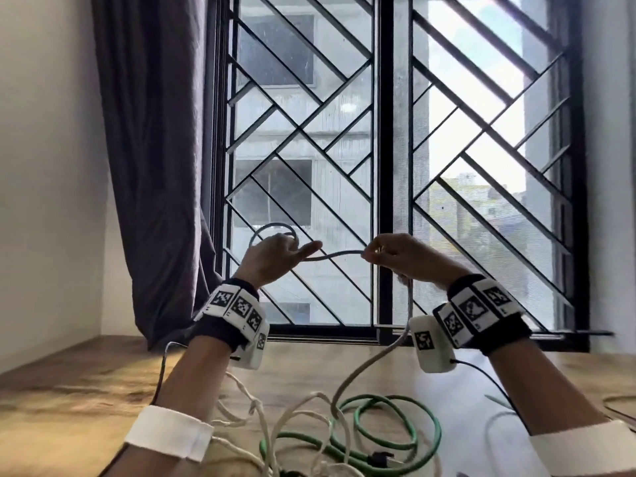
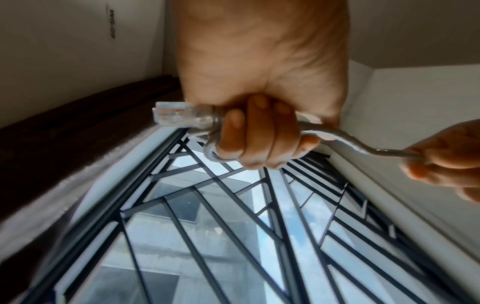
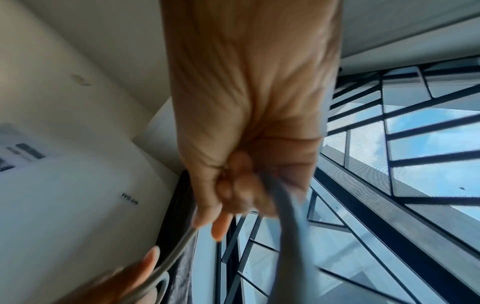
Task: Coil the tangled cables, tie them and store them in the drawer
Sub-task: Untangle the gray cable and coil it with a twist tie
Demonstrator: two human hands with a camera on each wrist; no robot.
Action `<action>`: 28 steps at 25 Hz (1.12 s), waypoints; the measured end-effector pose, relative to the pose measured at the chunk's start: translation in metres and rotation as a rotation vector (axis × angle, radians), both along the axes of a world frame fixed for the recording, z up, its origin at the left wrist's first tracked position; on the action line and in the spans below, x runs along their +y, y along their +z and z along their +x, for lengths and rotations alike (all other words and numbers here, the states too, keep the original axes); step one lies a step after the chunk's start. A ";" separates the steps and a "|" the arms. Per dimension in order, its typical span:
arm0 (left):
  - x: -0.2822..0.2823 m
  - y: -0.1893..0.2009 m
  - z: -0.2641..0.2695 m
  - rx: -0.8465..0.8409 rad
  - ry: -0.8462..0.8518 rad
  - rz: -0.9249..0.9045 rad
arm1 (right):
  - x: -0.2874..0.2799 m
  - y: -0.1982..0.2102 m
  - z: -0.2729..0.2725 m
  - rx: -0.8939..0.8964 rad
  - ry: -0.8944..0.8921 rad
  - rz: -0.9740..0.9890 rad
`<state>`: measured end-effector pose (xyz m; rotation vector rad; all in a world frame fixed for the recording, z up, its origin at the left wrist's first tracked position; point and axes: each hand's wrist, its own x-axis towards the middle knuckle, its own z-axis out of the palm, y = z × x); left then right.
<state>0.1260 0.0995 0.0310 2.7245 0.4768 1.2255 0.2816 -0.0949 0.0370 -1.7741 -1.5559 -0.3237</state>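
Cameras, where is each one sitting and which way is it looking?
Head: on the person's head, facing the window over the table; shows both forearms, left hand, right hand.
Left wrist: on the left wrist, looking along the fingers, up at the window; shows the left hand gripping the grey cable near its plug.
Right wrist: on the right wrist, looking up likewise; shows the right hand pinching the cable.
All three share that cable.

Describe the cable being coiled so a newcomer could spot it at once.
Look in front of the barred window, above the wooden table. The grey cable stretches between the raised left hand and right hand. Unlike the green cable below, it ends in a clear plug.
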 end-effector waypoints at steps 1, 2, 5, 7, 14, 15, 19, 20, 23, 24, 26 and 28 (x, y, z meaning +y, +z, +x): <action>0.007 -0.001 -0.005 0.009 0.029 0.005 | 0.000 -0.003 0.002 0.090 0.058 -0.045; 0.016 -0.003 -0.008 0.034 0.035 -0.004 | -0.001 -0.005 0.005 0.160 0.103 -0.086; 0.041 -0.007 -0.020 0.070 -0.019 -0.074 | 0.001 -0.009 0.005 0.235 0.143 -0.195; 0.048 -0.008 -0.022 0.017 0.018 -0.058 | 0.004 -0.013 0.003 0.254 0.119 -0.263; 0.019 -0.002 -0.003 0.093 -0.161 -0.122 | 0.006 -0.008 -0.014 0.565 0.174 0.225; 0.014 -0.004 -0.001 0.165 -0.307 -0.229 | 0.004 -0.004 -0.016 0.594 0.197 0.308; -0.005 -0.010 -0.004 0.367 -0.677 -0.631 | 0.000 0.006 -0.014 0.440 0.089 0.516; -0.007 -0.008 -0.005 0.383 -0.731 -0.659 | 0.001 0.005 -0.011 0.407 0.057 0.554; -0.009 0.003 -0.011 0.203 -0.783 -0.717 | 0.006 -0.003 -0.001 0.395 -0.004 0.468; -0.005 0.007 -0.011 0.088 -0.746 -0.740 | 0.007 -0.006 0.002 0.367 -0.043 0.318; 0.003 0.008 -0.008 -0.078 -0.618 -0.704 | 0.009 -0.016 0.006 0.278 -0.124 -0.066; 0.009 0.006 -0.001 -0.108 -0.503 -0.571 | 0.010 -0.027 0.005 0.349 -0.107 -0.316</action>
